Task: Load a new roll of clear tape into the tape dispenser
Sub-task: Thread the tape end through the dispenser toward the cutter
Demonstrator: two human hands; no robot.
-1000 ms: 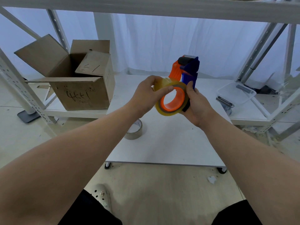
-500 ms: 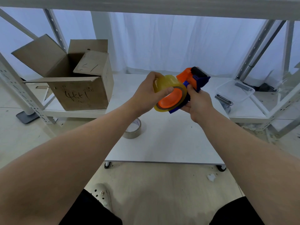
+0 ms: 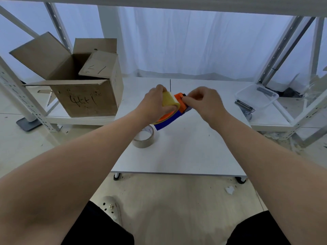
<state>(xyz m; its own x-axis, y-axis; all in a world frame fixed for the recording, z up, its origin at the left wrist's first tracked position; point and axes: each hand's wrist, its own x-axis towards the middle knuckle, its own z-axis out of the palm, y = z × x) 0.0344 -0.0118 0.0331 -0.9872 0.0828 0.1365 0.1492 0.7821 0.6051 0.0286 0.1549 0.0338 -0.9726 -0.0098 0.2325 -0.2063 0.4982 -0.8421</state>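
Above white table, left hand grips tape roll; dispenser seemingly attached.

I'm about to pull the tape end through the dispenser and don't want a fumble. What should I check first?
1. Tape roll seated on the dispenser: ok, on the orange hub.
2. Left hand steadying the roll: ok.
3. Right hand at the dispenser's front end: ok, pinching there.
4. Loose tape end found: cannot tell.
5. Old roll out of the way: ok, lying on the table under the dispenser.
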